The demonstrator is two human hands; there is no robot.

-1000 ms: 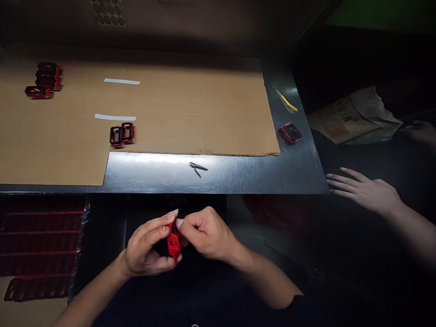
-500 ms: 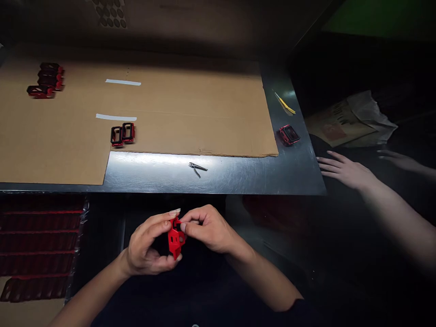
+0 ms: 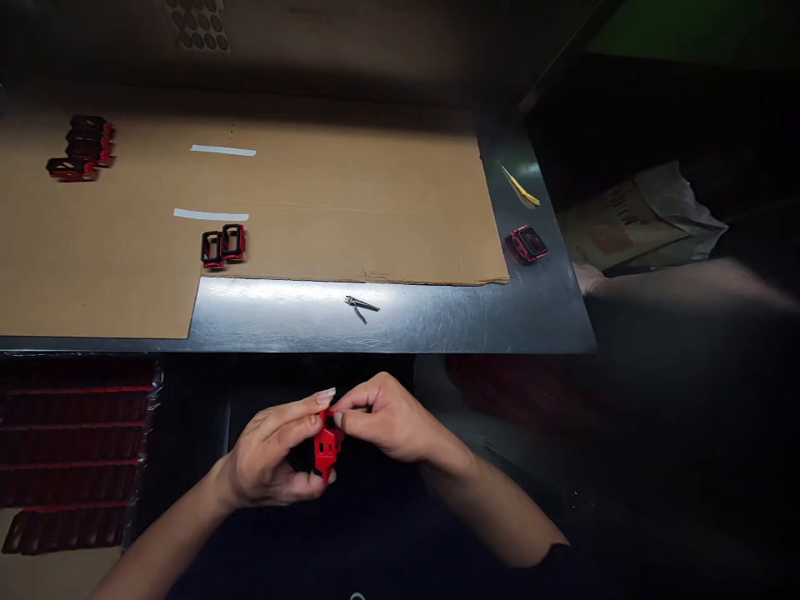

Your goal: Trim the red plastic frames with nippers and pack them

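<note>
A small red plastic housing [image 3: 326,450] with slots in its side is held upright in front of the table's near edge. My left hand [image 3: 272,454] grips it between the fingers at its top and the thumb side at its bottom. My right hand [image 3: 384,421] pinches at its upper right corner, thumb against forefinger; what exactly lies in that pinch is hidden. On the metal table [image 3: 281,321] above my hands lies a pair of small pliers [image 3: 361,307]. Two black-and-red frames [image 3: 223,245] stand on the cardboard's near edge.
Cardboard [image 3: 350,192] covers much of the table. More black-and-red housings [image 3: 87,146] sit far left, another black-and-red piece [image 3: 529,243] right beside a yellow-handled tool [image 3: 521,186]. Rows of dark red parts [image 3: 68,450] lie lower left. Another person's blurred arm [image 3: 687,287] reaches near a bag [image 3: 650,212].
The red housing has turned slightly and shifted a little to the right in my hands. At right, the other person's arm has moved up towards the bag.
</note>
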